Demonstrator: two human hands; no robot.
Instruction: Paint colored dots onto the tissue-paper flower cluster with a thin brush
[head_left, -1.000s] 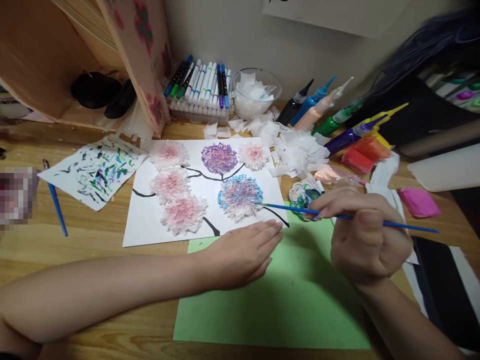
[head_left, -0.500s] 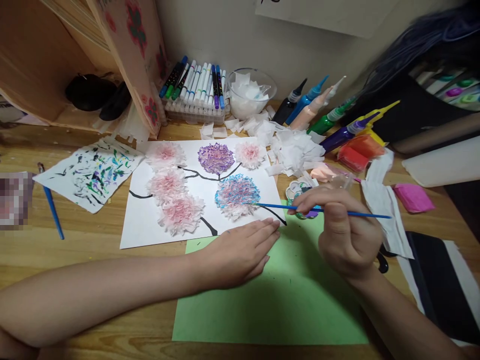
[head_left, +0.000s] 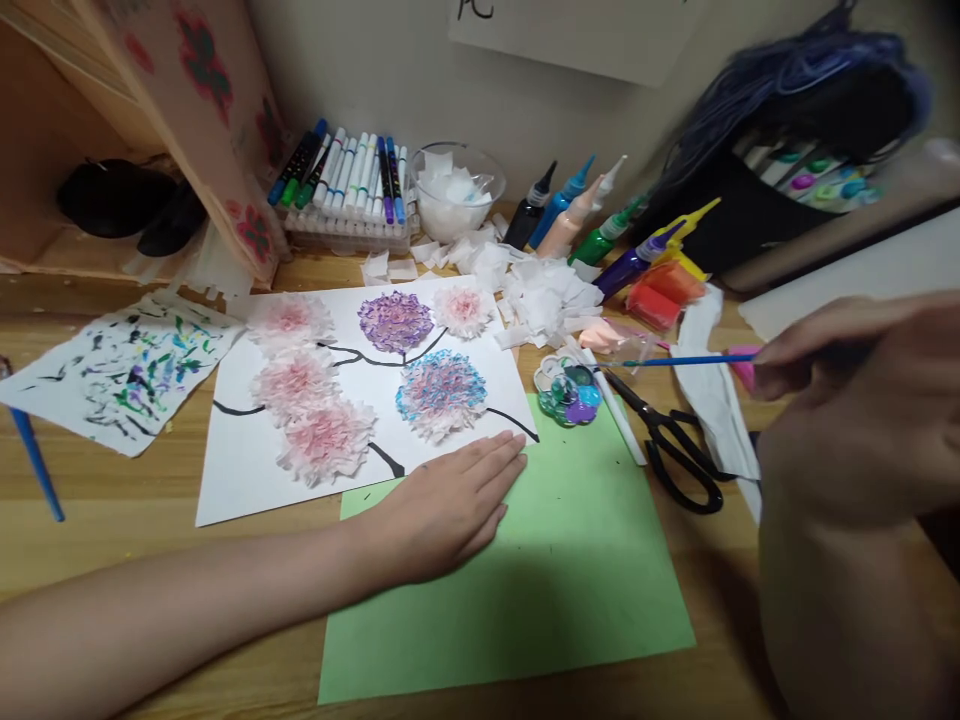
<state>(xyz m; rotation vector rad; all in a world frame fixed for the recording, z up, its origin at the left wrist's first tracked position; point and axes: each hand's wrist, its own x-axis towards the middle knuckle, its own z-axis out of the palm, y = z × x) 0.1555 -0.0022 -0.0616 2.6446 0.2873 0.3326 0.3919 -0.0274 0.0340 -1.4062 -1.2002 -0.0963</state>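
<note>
At the far left, a second brush (head_left: 36, 460) lies on the surface (head_left: 127, 510), partly under the stained paper (head_left: 135, 370). To the right of these comes the white sheet (head_left: 375, 385). The blue flower (head_left: 441, 390) is on its right half, below the purple flower (head_left: 395, 322); blue covers its upper part, while its lower edge is pale.

The left hand (head_left: 457, 500) lies flat, palm down, with the fingers straight and together. It holds nothing, and it crosses the line where the white sheet meets the green paper (head_left: 525, 600). Its fingertips are just below the blue flower and point to the right.

Next stands the palette (head_left: 568, 388), at the upper edge of the green paper, between the blue flower and the white pen (head_left: 624, 422). The scissors (head_left: 660, 422) are to the right of this pen.

The brush (head_left: 690, 360) is nearly level, its long axis running across the view, with the tip on the left, near the palette but apart from it. The right hand (head_left: 851, 410), blurred, is closed around the handle. The palette is thus leftward along the brush, and the blue flower is farther on. The left hand is nearer to both, but the brush tip belongs to the right side; its height I cannot tell.
</note>
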